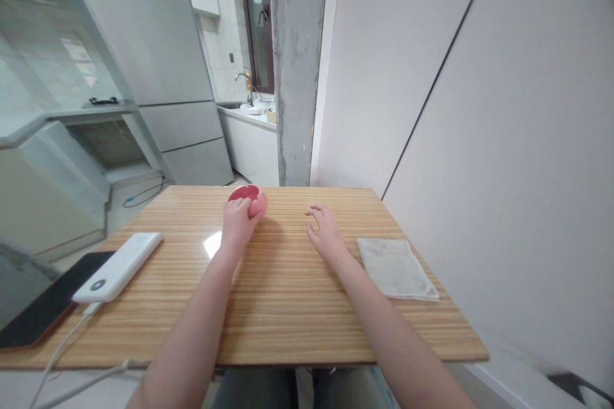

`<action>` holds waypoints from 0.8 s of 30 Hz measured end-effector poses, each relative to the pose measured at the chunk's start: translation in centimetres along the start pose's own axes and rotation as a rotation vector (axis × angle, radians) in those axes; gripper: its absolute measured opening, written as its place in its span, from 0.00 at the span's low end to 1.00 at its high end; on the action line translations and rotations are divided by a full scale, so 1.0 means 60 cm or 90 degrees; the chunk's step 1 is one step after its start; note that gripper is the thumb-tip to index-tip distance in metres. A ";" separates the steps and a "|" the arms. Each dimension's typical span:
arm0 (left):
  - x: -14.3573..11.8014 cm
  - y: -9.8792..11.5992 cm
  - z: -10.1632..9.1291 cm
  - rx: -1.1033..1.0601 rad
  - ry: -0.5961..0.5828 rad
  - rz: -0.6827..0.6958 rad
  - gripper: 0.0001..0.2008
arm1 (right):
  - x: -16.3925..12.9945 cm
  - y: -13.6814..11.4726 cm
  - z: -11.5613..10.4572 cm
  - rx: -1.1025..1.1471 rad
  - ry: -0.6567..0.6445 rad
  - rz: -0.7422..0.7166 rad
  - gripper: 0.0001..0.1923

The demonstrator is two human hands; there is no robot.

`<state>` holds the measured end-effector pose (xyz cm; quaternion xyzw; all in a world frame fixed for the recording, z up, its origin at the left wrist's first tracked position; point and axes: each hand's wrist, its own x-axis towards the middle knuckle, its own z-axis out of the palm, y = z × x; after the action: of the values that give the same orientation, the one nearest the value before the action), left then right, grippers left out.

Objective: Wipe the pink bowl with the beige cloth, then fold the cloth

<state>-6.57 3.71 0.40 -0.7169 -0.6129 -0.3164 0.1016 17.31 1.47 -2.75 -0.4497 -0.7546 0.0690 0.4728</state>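
Near the far edge of the wooden table, a small pink bowl is gripped by my left hand. The fingers reach over its near rim and the thumb lies at its right side, hiding part of the bowl. My right hand is to the right of the bowl, apart from it, with fingers spread and nothing in them. A folded grey cloth lies flat on the table, to the right of my right forearm.
On the table's left side, a white power bank with a cable plugged in rests partly over a dark flat tablet-like object. A white wall rises along the right. Beyond the table are a grey pillar and a fridge.
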 end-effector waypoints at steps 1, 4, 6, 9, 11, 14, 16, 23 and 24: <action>0.001 -0.020 -0.009 0.050 0.006 -0.042 0.10 | -0.001 0.003 0.003 -0.003 -0.006 0.002 0.12; -0.008 -0.074 -0.033 0.160 -0.011 -0.149 0.11 | -0.001 0.003 0.010 0.001 -0.019 -0.001 0.11; -0.020 -0.101 -0.042 0.199 -0.026 -0.198 0.13 | -0.001 0.000 0.011 0.003 -0.024 -0.001 0.10; -0.035 -0.121 -0.041 0.220 -0.034 -0.237 0.16 | 0.000 0.001 0.008 0.008 -0.019 0.005 0.09; -0.041 -0.125 -0.038 0.225 -0.041 -0.249 0.17 | -0.001 0.005 0.006 0.015 -0.016 0.010 0.09; -0.043 -0.125 -0.034 0.232 -0.051 -0.263 0.18 | -0.001 0.011 0.005 0.020 -0.018 0.023 0.09; -0.043 -0.125 -0.034 0.235 -0.050 -0.274 0.18 | 0.000 0.012 0.004 0.014 -0.016 0.039 0.09; -0.044 -0.129 -0.032 0.256 -0.070 -0.287 0.18 | 0.015 0.034 -0.049 -0.154 -0.127 0.264 0.11; -0.044 -0.129 -0.031 0.259 -0.078 -0.290 0.18 | 0.014 0.045 -0.066 -0.195 -0.153 0.326 0.12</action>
<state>-14.63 2.33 -1.54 -0.5439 -0.8133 -0.1584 0.1323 21.91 2.42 -1.49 -0.6793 -0.6691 0.1241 0.2747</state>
